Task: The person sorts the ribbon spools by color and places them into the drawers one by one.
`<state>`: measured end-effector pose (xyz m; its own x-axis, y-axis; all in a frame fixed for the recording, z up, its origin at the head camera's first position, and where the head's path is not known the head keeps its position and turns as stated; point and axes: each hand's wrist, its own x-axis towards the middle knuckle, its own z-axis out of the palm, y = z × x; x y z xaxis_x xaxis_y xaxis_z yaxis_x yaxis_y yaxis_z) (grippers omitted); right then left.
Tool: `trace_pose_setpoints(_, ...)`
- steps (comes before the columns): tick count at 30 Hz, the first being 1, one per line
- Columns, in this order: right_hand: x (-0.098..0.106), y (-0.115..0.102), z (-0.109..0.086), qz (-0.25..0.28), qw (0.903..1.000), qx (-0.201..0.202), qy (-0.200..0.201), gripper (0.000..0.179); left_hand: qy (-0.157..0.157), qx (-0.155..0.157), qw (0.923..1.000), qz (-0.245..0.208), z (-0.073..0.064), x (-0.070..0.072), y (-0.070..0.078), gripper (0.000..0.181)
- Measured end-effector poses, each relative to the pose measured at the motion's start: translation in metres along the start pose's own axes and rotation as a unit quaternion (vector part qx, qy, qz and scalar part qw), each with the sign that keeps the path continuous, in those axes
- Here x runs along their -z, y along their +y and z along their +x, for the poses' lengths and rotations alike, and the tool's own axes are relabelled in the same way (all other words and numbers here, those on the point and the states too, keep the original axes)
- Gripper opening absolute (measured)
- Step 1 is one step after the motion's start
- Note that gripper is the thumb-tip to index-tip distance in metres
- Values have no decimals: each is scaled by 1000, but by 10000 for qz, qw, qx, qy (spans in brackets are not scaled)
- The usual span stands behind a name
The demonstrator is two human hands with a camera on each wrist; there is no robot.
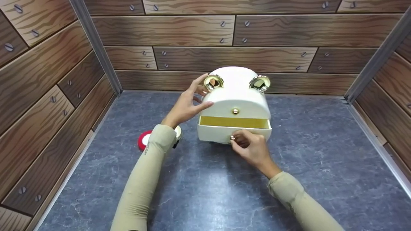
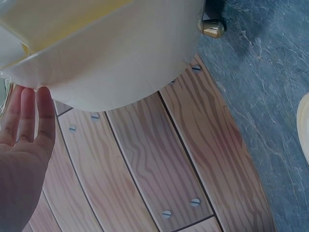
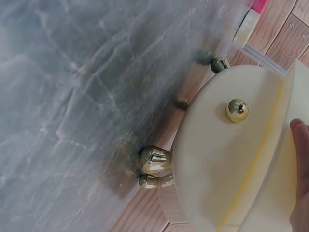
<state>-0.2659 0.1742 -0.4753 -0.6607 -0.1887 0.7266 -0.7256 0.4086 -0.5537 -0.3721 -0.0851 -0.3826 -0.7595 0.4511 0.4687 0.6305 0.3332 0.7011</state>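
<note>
A white frog-shaped drawer box [image 1: 236, 80] with gold eyes stands in the middle. Its lower drawer [image 1: 208, 133] is pulled out, showing a yellow inside. At the drawer's front my right hand [image 1: 255, 149] pinches the gold knob [image 1: 232, 138] between thumb and fingertips. In the right wrist view the drawer knob [image 3: 237, 111] shows whole, and fingers [image 3: 301, 145] overlap the white body at the right edge. My left hand [image 1: 186, 106] rests on the box's left side, thumb near the front edge. Straight fingers [image 2: 44, 113] touch the white shell in the left wrist view.
A red round item with a white centre [image 1: 145, 140] lies left of the box, partly behind the left sleeve. Beside it is a cream round item [image 1: 179, 131] with a black part. Wood-pattern walls [image 1: 192, 30] enclose the dark marbled floor [image 1: 205, 199].
</note>
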Motion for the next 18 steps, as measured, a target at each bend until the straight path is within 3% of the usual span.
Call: trace_pose_setpoints(18,5,-16,-17,-173,9991,396,18,26,11,37,10000,-36,1,0,0,91)
